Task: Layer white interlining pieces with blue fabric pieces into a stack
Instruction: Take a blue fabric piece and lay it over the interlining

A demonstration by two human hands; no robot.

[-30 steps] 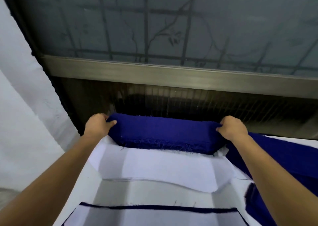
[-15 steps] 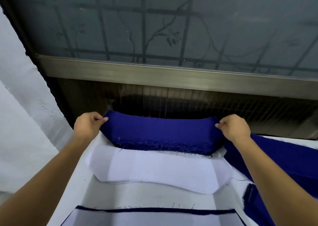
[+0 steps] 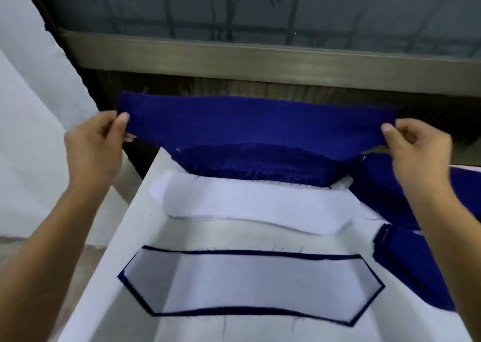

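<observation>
Both hands are clamped on one dark blue, collar-shaped fabric piece [image 3: 257,123], which I hold stretched flat in the air above the far end of the white table [image 3: 135,232]. My left hand [image 3: 96,146] pinches its left end between thumb and curled fingers, and my right hand [image 3: 419,151] pinches the right end the same way, thumbs on the near face. Half a second ago both fists sat low, gripping the ends of the blue pile on the table; now they are raised and spread wider, and a single piece has come up with them. The pile of matching blue pieces [image 3: 260,167], frayed along its near edge, lies on the table directly beneath the lifted one and apart from it. Just in front of that pile sits the pile of white interlining pieces [image 3: 255,203], touching its near edge as before. Nearer to me lies the layered stack [image 3: 247,284], a white piece on top with a narrow blue border showing all round; it now shows whole, where earlier only its far edge did. More blue fabric [image 3: 406,263] lies along the table's right side, partly under my right forearm. Beyond the table runs a grey metal window rail [image 3: 260,58].
</observation>
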